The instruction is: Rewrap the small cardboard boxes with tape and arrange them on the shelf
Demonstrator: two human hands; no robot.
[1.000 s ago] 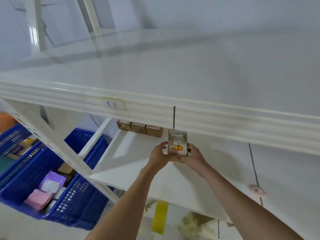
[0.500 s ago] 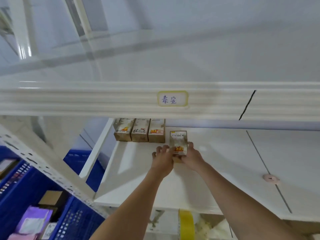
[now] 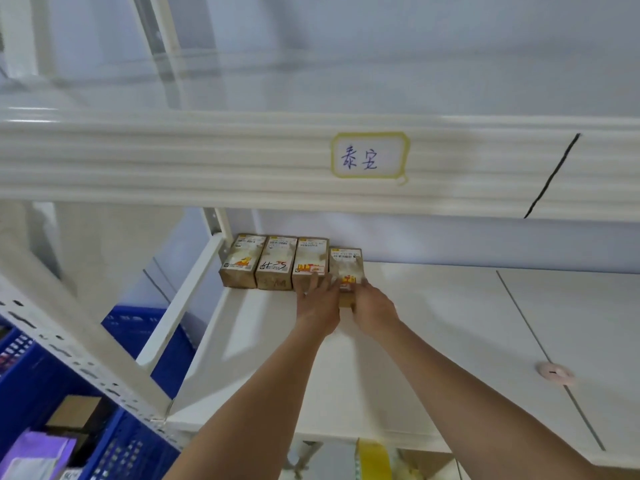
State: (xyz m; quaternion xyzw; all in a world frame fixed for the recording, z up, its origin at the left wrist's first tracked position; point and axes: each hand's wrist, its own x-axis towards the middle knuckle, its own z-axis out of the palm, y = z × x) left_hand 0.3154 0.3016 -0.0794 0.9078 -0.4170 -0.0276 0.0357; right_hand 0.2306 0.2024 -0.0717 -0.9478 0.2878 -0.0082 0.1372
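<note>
both hands around fourth box

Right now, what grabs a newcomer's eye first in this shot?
Both hands, left hand and right hand, set a fourth box at the right end of a row of three small cardboard boxes at the back of the white shelf. Above them, a yellow-bordered handwritten label sits on the upper shelf's edge.

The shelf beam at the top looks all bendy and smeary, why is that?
Head view: the wide lens bows the beam, and motion smears its edges. The label on it still reads sharp. The hands look blurry at the fingertips, and pale glare streaks the upper shelf.
</note>
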